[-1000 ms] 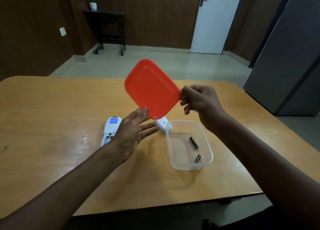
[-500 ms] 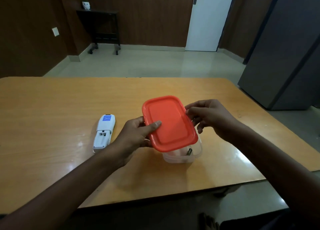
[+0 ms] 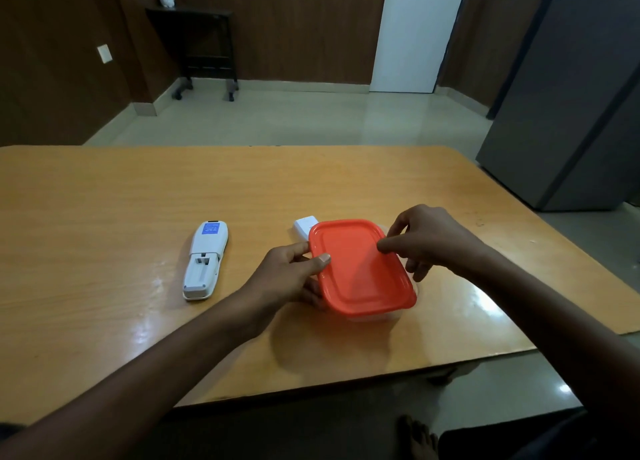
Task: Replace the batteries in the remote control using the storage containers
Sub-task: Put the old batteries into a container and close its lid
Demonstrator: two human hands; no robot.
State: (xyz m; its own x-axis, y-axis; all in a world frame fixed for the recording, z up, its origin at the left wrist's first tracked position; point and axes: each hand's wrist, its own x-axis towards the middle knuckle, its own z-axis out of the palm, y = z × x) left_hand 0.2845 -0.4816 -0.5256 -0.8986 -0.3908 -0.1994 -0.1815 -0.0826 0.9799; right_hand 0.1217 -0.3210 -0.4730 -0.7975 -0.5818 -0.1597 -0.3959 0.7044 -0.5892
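Note:
An orange-red lid [image 3: 360,265] lies flat on top of the clear plastic container [image 3: 398,315], which hides the batteries inside. My left hand [image 3: 291,276] holds the container's left side, thumb on the lid's edge and fingers curled under it. My right hand [image 3: 426,241] presses its fingertips on the lid's right edge. The white remote control [image 3: 205,260] lies face down to the left, its battery compartment open. Its white battery cover [image 3: 304,226] lies just behind the container.
The wooden table [image 3: 138,199] has its front edge close to me and its right edge near a grey cabinet [image 3: 571,95]. A dark shelf [image 3: 204,43] and a white door [image 3: 412,33] stand across the room.
The lid came down from the air onto the container. My left hand moved from open beneath it to gripping the container's side, and my right hand shifted to the lid's right edge.

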